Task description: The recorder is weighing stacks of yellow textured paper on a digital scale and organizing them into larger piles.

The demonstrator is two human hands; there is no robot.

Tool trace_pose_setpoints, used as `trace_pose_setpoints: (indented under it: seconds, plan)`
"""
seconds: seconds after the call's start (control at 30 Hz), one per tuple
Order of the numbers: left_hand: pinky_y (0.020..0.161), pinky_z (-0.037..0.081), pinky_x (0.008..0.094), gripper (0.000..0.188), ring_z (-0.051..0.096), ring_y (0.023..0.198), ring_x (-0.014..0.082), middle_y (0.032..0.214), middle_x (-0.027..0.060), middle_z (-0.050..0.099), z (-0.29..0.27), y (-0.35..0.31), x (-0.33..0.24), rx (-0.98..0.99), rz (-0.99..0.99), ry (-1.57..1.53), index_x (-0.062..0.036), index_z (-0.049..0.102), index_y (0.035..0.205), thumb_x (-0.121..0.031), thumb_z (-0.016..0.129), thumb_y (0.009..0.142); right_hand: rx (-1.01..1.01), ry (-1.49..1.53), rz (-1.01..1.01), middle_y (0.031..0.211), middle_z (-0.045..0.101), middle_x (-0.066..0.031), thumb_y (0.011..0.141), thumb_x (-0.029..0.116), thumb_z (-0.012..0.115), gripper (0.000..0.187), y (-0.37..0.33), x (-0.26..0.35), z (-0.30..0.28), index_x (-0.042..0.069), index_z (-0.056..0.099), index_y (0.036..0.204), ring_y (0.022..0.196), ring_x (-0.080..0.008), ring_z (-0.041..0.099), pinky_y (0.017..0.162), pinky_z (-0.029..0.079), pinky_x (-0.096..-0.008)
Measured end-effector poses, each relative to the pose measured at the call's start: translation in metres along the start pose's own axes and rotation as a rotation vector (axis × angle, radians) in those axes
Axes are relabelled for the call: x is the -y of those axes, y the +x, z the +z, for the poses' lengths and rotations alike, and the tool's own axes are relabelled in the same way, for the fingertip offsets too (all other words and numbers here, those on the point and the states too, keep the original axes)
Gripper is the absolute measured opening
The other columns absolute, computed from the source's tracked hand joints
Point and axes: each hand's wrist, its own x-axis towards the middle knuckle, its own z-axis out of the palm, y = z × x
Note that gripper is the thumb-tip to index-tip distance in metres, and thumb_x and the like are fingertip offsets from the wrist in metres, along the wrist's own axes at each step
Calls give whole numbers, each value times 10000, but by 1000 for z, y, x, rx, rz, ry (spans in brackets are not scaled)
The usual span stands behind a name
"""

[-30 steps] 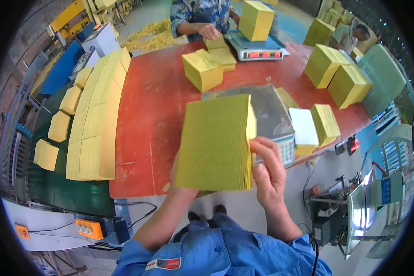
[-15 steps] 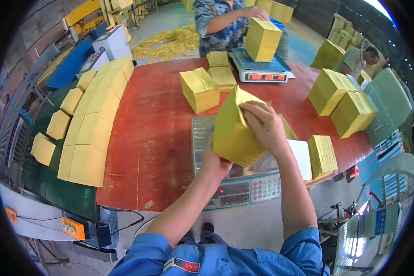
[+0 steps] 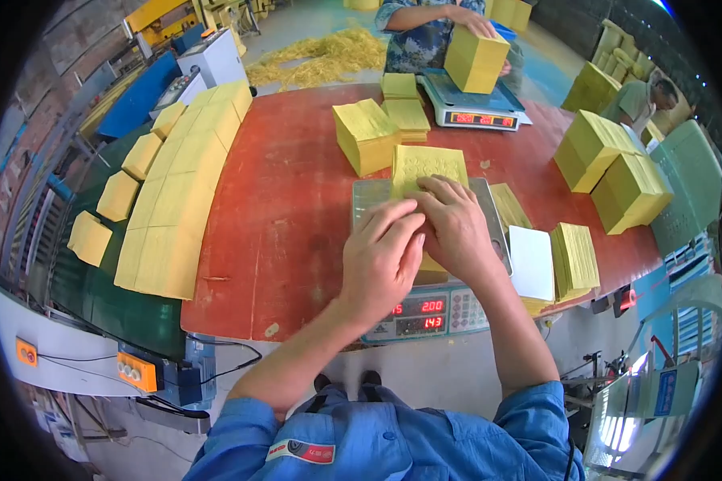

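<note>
A near scale's display (image 3: 419,313) glows with red digits at six o'clock on the red desk (image 3: 297,200). A second scale's red-lit display (image 3: 484,119) sits at twelve o'clock. A blue sign (image 3: 664,391) stands at four o'clock.

paper stack (image 3: 427,167): yellow, faint dotted pattern
table (image 3: 297,200): red-brown
near scale (image 3: 425,309): grey, red digits
sleeves (image 3: 529,417): blue
card (image 3: 531,262): white

The person wears a blue work shirt (image 3: 377,449) with sleeves rolled above the elbows, bare forearms, and a small red-and-white patch (image 3: 313,451) on the chest at six o'clock.
</note>
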Motion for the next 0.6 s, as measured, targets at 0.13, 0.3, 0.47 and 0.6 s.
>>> trace_pose_setpoints:
  seconds: [0.13,0.3,0.47,0.6]
  plan:
    - [865,525,419,198,636,1010,341,1052,147,655,-2,-3,29,69,207,329,8,651,961,35,688,768,-9,39,66,1157,639,-148,815,118,670,268,-21,18,-15,39,669,1071,1148,-344,581,991,439,-467]
    - [865,538,402,222,647,1008,319,1069,134,667,-11,-25,21,24,135,266,9,664,979,75,684,769,-137,72,180,1198,636,-167,804,44,670,323,-61,35,-31,5,659,1125,1216,-368,560,1017,443,-465]
    - [846,541,382,201,659,987,305,1085,141,675,-18,-42,9,9,93,160,11,672,988,78,662,798,-213,169,262,1189,644,-179,793,-30,650,342,-79,54,-39,-12,658,1134,1186,-379,588,997,475,-453]
    - [851,531,342,179,668,986,271,1097,139,690,-39,-50,-9,24,51,57,8,681,1008,73,627,850,-307,302,346,1177,653,-187,785,-94,621,339,-94,77,-45,-28,664,1115,1165,-360,613,985,491,-414]
